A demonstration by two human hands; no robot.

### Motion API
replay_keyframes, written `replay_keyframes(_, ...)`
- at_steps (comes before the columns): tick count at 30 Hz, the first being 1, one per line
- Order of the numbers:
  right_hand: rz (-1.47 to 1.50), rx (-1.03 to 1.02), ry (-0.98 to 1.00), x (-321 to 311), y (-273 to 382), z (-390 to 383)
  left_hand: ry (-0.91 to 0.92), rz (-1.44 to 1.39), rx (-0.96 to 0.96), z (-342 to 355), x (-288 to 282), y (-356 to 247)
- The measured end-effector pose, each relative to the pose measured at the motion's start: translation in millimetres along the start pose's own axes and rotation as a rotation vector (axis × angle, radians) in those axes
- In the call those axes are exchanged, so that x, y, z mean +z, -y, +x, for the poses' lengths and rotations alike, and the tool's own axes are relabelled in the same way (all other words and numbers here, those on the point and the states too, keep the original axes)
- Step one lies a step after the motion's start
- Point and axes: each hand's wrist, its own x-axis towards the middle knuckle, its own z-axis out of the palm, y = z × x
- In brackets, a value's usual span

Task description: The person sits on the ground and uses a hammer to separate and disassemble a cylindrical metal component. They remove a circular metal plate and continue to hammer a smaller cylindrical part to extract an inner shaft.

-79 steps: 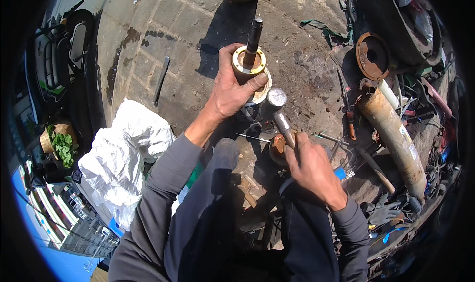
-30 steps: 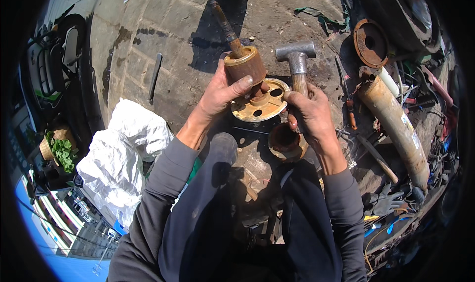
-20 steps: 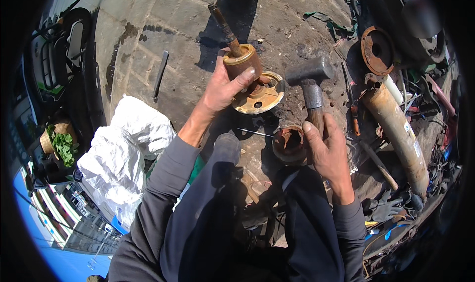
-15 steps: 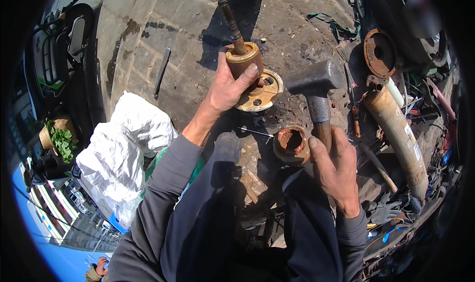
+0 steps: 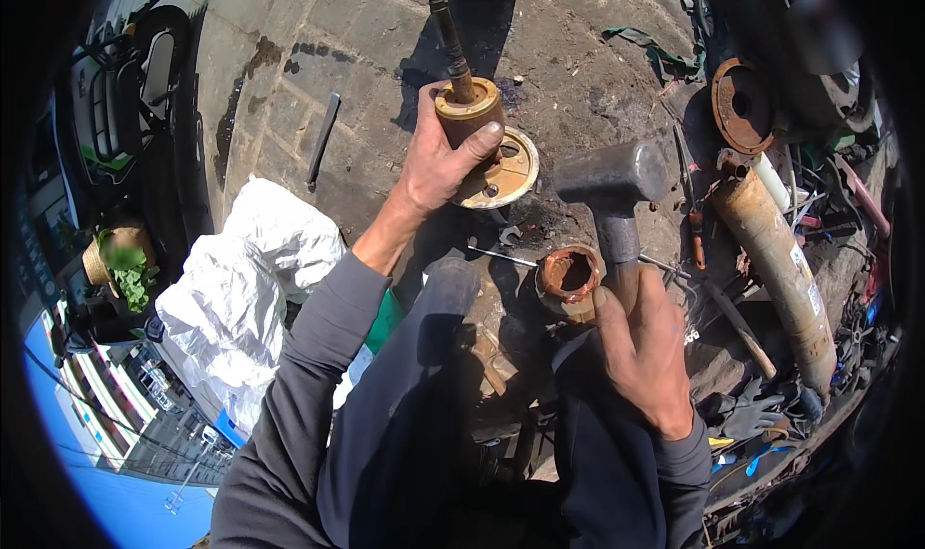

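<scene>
My left hand (image 5: 438, 163) is closed round a rusty cylinder (image 5: 468, 120) with a yellowish top ring and a long dark shaft (image 5: 450, 38) standing up from it. Below the cylinder is a round, yellowish flange plate (image 5: 515, 173) with holes in it. My right hand (image 5: 638, 347) grips a heavy hammer (image 5: 609, 175) by its handle, the steel head to the right of the plate. Beneath the hammer head, just left of the right thumb, sits a rusty, hollow round housing (image 5: 568, 277) with a reddish rim. A thin rod (image 5: 501, 256) lies beside it.
A crumpled white sack (image 5: 251, 279) lies by my left leg, a flat dark bar (image 5: 324, 134) beyond it. A parked motorbike (image 5: 130, 106) stands at left. At right are a long rusty pipe (image 5: 776, 269), a rusty ring plate (image 5: 742, 106), hand tools and scrap.
The hammer has come down and to the right since a second ago, its head turned. The shaft in my left hand leans less to the left; that hand moved only slightly.
</scene>
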Motion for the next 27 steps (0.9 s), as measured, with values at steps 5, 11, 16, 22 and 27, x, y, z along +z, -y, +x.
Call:
replay_keyframes(5,0.187,0.006,-0.281,-34.6,30.4,-21.6,-0.024,-0.13,0.047,2.6,-2.8,3.6)
replay_keyframes(11,-0.18,0.03,0.166,25.5,1.1,23.4,0.0,0.173,0.224,7.1,8.5,0.4)
replay_keyframes(16,0.041,-0.003,0.0,19.0,1.8,10.0,-0.008,-0.177,0.026,-3.4,13.3,4.7)
replay_keyframes(22,0.23,0.036,-0.21,41.5,-28.6,36.2,-0.017,-0.382,-0.038,-0.6,11.5,6.3)
replay_keyframes(27,0.439,0.175,-0.225,71.9,-49.3,60.2,0.017,-0.381,-0.044,-8.5,22.5,6.3)
